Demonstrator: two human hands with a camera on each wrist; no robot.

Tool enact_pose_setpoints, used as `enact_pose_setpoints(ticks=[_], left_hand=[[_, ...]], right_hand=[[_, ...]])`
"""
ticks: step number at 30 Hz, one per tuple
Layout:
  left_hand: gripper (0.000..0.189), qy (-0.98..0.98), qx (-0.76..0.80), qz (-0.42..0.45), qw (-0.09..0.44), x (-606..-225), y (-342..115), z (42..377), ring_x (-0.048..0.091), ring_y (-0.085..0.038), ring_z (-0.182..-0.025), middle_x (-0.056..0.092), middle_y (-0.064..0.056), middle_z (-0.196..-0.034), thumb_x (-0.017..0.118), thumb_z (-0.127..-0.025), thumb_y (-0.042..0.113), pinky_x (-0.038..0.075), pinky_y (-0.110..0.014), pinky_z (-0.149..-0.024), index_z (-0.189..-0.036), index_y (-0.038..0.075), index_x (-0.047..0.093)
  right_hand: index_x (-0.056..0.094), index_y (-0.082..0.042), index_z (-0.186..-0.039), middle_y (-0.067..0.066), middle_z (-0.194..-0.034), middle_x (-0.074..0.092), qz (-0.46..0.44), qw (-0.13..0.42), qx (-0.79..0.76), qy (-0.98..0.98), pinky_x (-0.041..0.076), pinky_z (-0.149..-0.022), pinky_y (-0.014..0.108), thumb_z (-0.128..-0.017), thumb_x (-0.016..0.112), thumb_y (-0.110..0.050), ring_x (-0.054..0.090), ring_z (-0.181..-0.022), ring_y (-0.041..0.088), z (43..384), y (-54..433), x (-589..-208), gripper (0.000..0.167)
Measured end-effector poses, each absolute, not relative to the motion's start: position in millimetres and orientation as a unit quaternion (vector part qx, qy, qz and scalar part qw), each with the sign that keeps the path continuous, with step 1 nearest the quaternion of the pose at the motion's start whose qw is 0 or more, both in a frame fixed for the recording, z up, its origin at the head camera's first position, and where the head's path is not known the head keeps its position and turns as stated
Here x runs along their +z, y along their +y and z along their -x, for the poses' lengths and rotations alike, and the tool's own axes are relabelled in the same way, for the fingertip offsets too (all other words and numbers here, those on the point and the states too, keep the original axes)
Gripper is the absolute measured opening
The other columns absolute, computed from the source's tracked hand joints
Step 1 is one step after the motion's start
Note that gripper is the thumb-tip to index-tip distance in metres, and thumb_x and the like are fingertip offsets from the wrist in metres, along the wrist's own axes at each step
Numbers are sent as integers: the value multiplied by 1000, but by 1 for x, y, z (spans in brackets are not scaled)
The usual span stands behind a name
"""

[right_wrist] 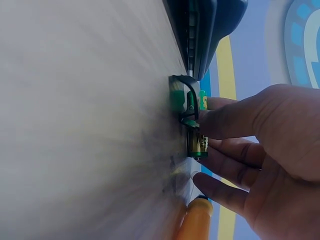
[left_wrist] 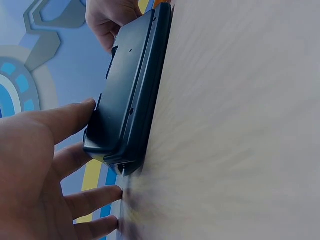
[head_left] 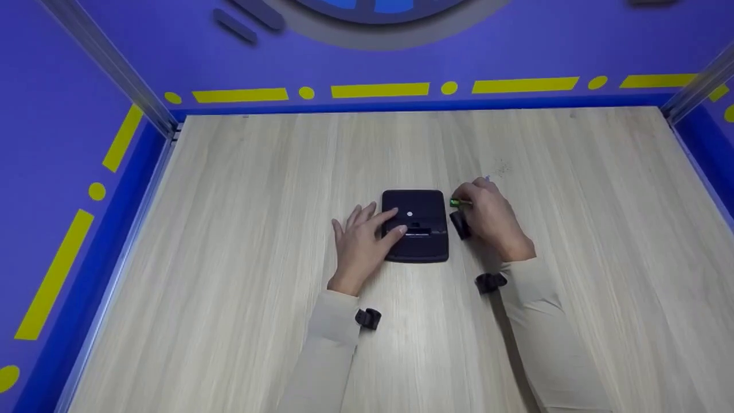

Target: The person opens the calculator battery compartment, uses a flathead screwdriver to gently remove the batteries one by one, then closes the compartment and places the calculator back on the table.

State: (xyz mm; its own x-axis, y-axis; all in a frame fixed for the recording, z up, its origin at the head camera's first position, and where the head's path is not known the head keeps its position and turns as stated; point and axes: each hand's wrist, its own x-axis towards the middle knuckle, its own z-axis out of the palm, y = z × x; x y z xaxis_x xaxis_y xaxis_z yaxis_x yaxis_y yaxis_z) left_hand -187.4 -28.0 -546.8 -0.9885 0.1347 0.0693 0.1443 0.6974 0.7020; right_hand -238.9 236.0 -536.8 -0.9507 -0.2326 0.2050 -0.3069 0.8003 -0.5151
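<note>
A black calculator-like device (head_left: 421,249) lies back up on the table, with an uncovered slot in its middle. My left hand (head_left: 361,244) rests at its left side, thumb and index finger on its back, the other fingers spread and fairly straight. Just right of the device, my right hand (head_left: 487,212) pinches a green-and-gold battery (right_wrist: 198,145) between thumb and fingers. More green (right_wrist: 203,98) shows beyond the thumb, perhaps a second battery; the fingers partly hide it. A small curved black cover (head_left: 459,225) sits below the right fingertips, apart from the device.
An orange handle (right_wrist: 196,220), apparently a screwdriver's, lies beyond the right hand and is mostly hidden in the head view. Small dark specks (head_left: 502,167) mark the wooden table (head_left: 241,229). Blue panels (head_left: 401,63) stand behind and at both sides.
</note>
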Motion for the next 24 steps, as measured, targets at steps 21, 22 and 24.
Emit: enact_pose_setpoints(ticks=[21, 22, 24], left_hand=[[50, -923, -377, 75, 1, -547, -28, 187, 33, -42, -154, 50, -17, -159, 69, -101, 49, 1, -76, -120, -144, 23, 70], [50, -923, -377, 75, 1, -547, -28, 187, 32, -42, -154, 50, -17, -159, 69, -101, 49, 1, -76, -121, -144, 22, 70], [50, -923, -378, 76, -1, -547, -28, 187, 32, -42, -154, 50, -17, -159, 69, -101, 48, 1, -76, -120, -144, 22, 70]], right_hand=[[73, 5, -112, 21, -108, 67, -125, 23, 308, -943, 54, -88, 54, -97, 70, 0, 66, -101, 40, 232, 240, -509, 16], [73, 5, -111, 21, -107, 67, -124, 16, 308, -943, 55, -86, 53, -97, 70, 0, 67, -100, 39, 232, 240, -507, 16], [73, 4, -111, 20, -107, 68, -122, -1, 307, -944, 56, -85, 52, -96, 71, 1, 68, -98, 38, 230, 239, -505, 15]])
